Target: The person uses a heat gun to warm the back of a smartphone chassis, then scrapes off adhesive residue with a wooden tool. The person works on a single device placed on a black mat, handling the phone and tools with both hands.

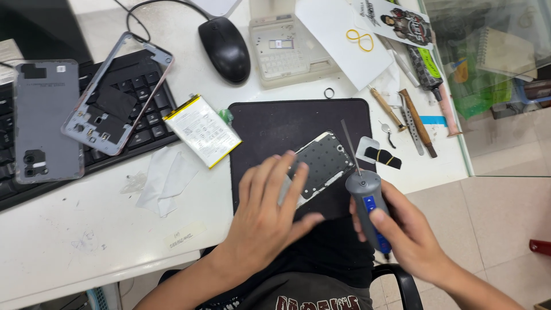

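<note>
My left hand [265, 213] lies flat, fingers spread, on the near end of an opened phone body [322, 162] that rests on a black work mat [270, 126]. My right hand [402, 232] grips a grey electric screwdriver [367, 204] with blue buttons. Its thin bit points up and away, ending just beside the phone's far right corner. A small clear piece with black tape [380, 155] lies at the mat's right edge, close to the screwdriver.
A phone battery [202, 130], a phone frame [117, 95] and a grey back cover [45, 120] lie on and near a black keyboard [146, 112]. A mouse [225, 48], parts tray [287, 49], tweezers and hand tools [416, 120] sit further back. The table edge runs on the right.
</note>
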